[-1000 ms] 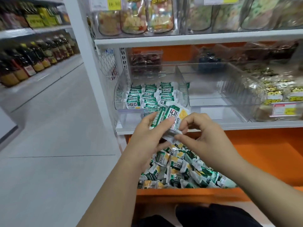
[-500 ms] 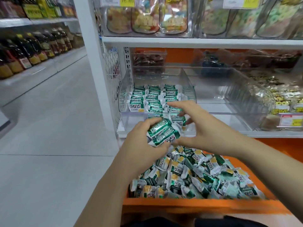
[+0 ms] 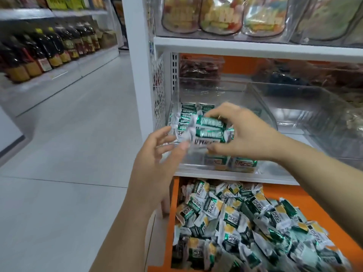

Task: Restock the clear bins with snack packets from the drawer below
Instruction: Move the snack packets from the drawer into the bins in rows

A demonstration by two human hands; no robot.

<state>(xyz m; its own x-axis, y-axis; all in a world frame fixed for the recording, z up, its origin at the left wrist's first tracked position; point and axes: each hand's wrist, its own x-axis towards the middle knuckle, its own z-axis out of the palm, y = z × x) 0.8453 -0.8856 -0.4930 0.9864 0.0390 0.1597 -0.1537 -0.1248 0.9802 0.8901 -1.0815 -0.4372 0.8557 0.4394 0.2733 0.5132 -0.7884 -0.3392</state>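
Note:
My right hand [image 3: 243,132] grips a small stack of green-and-white snack packets [image 3: 211,130] between thumb and fingers, just above the front of the clear bin [image 3: 261,107] on the shelf. Rows of the same packets lie inside that bin [image 3: 184,116], partly hidden by my hands. My left hand [image 3: 159,154] hovers beside the stack with fingers spread and relaxed, its fingertips near the packets' left end, holding nothing. Below, the open orange drawer [image 3: 306,205] is heaped with several loose packets [image 3: 235,222].
A second, empty-looking clear bin [image 3: 314,114] stands to the right, with bagged snacks beyond it. The white shelf edge [image 3: 235,176] overhangs the drawer. Jars fill the shelf above [image 3: 220,14]. An aisle floor [image 3: 68,154] and bottle shelves [image 3: 49,50] lie left.
The packets passed from my left hand to my right, which lifted them up to the bin's front. My left hand has opened and let go. The view moved closer to the shelf.

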